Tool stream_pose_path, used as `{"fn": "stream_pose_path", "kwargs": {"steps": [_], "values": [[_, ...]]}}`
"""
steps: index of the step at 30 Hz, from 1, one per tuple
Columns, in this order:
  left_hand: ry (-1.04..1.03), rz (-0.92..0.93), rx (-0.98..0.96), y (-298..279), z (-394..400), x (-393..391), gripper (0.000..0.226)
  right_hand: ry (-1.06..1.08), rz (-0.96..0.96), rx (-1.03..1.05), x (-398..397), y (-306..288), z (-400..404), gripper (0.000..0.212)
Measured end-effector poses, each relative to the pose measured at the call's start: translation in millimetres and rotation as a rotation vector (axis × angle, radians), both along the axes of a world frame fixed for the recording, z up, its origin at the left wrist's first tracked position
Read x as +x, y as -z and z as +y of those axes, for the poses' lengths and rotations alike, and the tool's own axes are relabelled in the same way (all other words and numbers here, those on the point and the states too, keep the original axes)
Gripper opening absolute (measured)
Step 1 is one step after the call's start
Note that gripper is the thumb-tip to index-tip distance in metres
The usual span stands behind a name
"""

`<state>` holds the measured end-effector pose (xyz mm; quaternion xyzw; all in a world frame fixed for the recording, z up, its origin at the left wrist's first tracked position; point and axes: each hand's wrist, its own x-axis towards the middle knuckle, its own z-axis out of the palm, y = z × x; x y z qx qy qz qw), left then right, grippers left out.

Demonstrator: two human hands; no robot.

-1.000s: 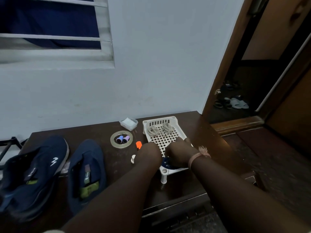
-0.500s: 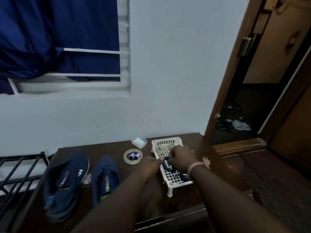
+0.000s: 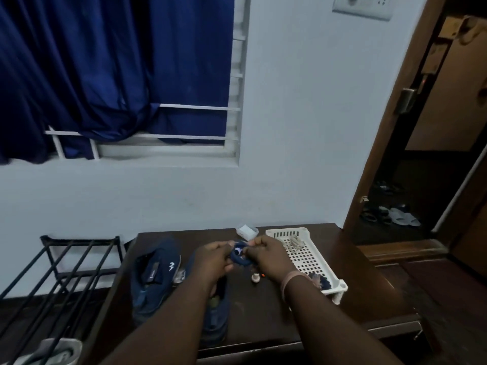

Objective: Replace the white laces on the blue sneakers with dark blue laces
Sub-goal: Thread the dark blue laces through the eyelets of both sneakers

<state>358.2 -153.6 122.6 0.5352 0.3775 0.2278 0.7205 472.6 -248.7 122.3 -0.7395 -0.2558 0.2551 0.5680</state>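
We hold the bundled dark blue laces (image 3: 239, 257) above the middle of the tabletop (image 3: 347, 293), our left hand (image 3: 213, 259) and right hand (image 3: 270, 255) each pinching a side of the coil, likely so we can work it loose before threading. The blue sneakers (image 3: 154, 277) lie side by side towards the tabletop's left edge, tongues open and eyelets apparently bare, ready to receive them. The white basket (image 3: 303, 233) sits at the right rear corner, keeping the coiled white laces (image 3: 296, 241) and a second dark bundle (image 3: 322, 281) out of the way.
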Motion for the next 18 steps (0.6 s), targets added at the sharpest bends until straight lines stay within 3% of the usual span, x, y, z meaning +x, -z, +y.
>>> {"fn": "stream_pose_path", "kwargs": {"steps": [5, 8, 11, 14, 16, 18], "values": [[-0.230, -0.130, -0.212, 32, 28, -45, 0.019, 0.056, 0.165, 0.074, -31, 31, 20, 0.004], [-0.377, -0.322, -0.353, 46, 45, -63, 0.027, 0.046, 0.208, 0.135, -43, 47, 29, 0.009], [-0.521, -0.537, -0.518, 54, 71, -74, 0.015, -0.024, 0.221, 0.141, -50, 61, 36, 0.014], [-0.571, -0.719, -0.652, 58, 100, -88, 0.026, 0.006, 0.272, 0.155, -47, 71, 40, 0.010], [-0.552, -0.738, -0.646, 61, 119, -97, 0.039, 0.112, 0.391, 0.259, -41, 74, 43, 0.009], [-0.515, -0.671, -0.601, 57, 126, -97, 0.039, 0.139, 0.484, 0.369, -34, 76, 51, 0.011]]}}
